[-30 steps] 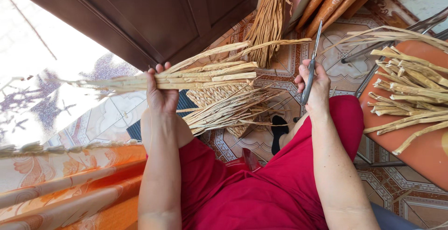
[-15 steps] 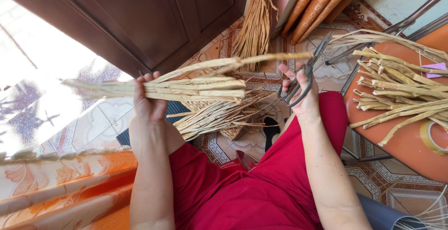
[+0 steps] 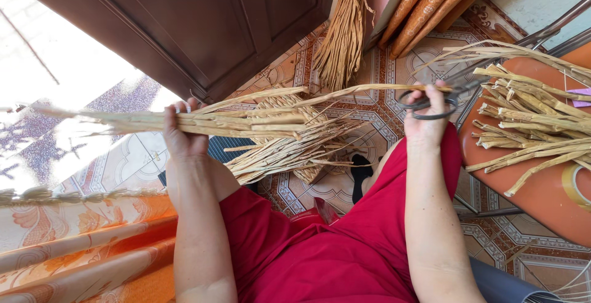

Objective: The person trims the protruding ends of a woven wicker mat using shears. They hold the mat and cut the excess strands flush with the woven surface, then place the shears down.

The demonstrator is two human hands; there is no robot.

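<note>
— Head view first: what does the left hand (image 3: 183,135) have?

— Its grip is wrapped tight round a bundle of dried straw strips (image 3: 240,120). The bundle lies nearly level across the picture, its long axis running left to right, held above the person's red-clad lap (image 3: 320,254).

— Which way do the ends point?

— The thin ends point left, out into the bright glare by the doorway. The cut, blunt ends point right, toward the other hand. One long strip (image 3: 363,89) runs on further right than the rest and reaches the right hand (image 3: 426,118).

— And that hand?

— Its fingers are threaded through the loops of a pair of dark scissors (image 3: 431,99), clasped on them. The blades point right and slightly up, lying along the same line as the long strip. Whether the blades are apart, I cannot tell.

— What lies around?

— Under the bundle, more straw sits heaped on a woven piece (image 3: 295,149) on the patterned tile floor (image 3: 375,118). On the right, an orange chair seat (image 3: 542,186) carries loose straw strips (image 3: 529,131). A dark wooden door (image 3: 203,26) stands above, with another hank of straw (image 3: 346,32) hanging beside it.
</note>
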